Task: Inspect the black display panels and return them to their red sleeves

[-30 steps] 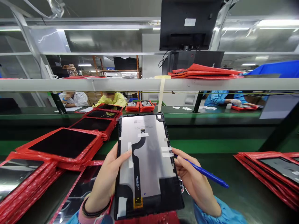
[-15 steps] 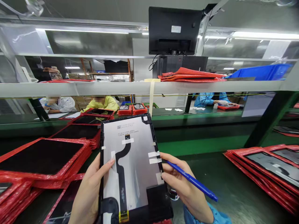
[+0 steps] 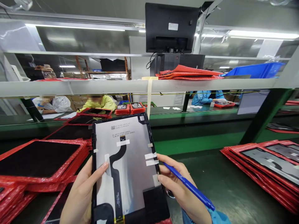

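Observation:
Tilted up in front of me is a tablet screen panel (image 3: 133, 174), its silvery back facing me. A black ribbon cable and several white tape strips lie on that back. My left hand (image 3: 84, 189) grips the left edge, its thumb pressed on the silver surface beside the cable. At the right edge, the fingers of my right hand (image 3: 179, 183) pinch the frame below two tape strips. That same hand also carries a blue pen (image 3: 189, 185), which slants down to the right across the palm. The fingers behind the panel are hidden.
Stacked red bubble-wrap pouches with screens (image 3: 42, 158) stand at left, and another red stack (image 3: 263, 168) at right. A shelf beam (image 3: 105, 87) crosses ahead, with a monitor (image 3: 171, 28) and blue bin (image 3: 257, 71) above. Several co-workers sit beyond.
The view has shifted slightly, so the panel and both hands appear a little further left. Small blue marks now show near the panel's lower end. Both hands keep their hold.

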{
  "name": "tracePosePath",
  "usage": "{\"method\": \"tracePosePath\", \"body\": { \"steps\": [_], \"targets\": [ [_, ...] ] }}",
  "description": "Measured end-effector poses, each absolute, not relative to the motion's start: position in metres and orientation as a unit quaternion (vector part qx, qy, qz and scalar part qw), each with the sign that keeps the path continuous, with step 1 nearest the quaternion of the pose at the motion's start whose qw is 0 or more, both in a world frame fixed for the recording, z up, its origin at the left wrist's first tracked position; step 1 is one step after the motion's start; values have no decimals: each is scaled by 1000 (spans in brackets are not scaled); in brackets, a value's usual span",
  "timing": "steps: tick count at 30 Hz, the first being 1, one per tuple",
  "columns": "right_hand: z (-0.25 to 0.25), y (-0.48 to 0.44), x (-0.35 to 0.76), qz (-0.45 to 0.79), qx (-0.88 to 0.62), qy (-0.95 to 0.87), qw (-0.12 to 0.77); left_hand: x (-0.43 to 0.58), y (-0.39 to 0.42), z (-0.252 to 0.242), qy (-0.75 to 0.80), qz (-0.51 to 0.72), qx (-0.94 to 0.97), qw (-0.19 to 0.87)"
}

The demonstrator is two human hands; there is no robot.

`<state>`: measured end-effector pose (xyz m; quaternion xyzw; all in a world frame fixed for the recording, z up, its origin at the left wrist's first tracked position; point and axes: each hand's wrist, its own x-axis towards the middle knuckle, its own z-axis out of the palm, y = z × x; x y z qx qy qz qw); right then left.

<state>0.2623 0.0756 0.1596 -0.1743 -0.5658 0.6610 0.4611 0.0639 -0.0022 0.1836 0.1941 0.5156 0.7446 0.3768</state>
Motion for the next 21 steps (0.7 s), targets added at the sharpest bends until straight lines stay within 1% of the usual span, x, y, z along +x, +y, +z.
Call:
{"method": "tracePosePath", "body": {
  "steps": [2,4,8,10,15,21],
  "targets": [
    [161,72,263,688,-164,-528,470,62,-3,182,522,741,191,377],
    [160,69,263,682,-191,-509,489,60,-4,181,524,738,193,379],
    [158,69,260,572,-315,-543,528,62,-7,182,517,733,199,395],
    [160,72,259,535,-335,-587,506,64,-7,184,516,732,196,398],
    [166,81,262,526,-268,-674,444,67,-6,187,506,740,189,400],
    [159,80,260,446,-323,-706,445,70,-8,188,509,733,208,401]
  ]
}}
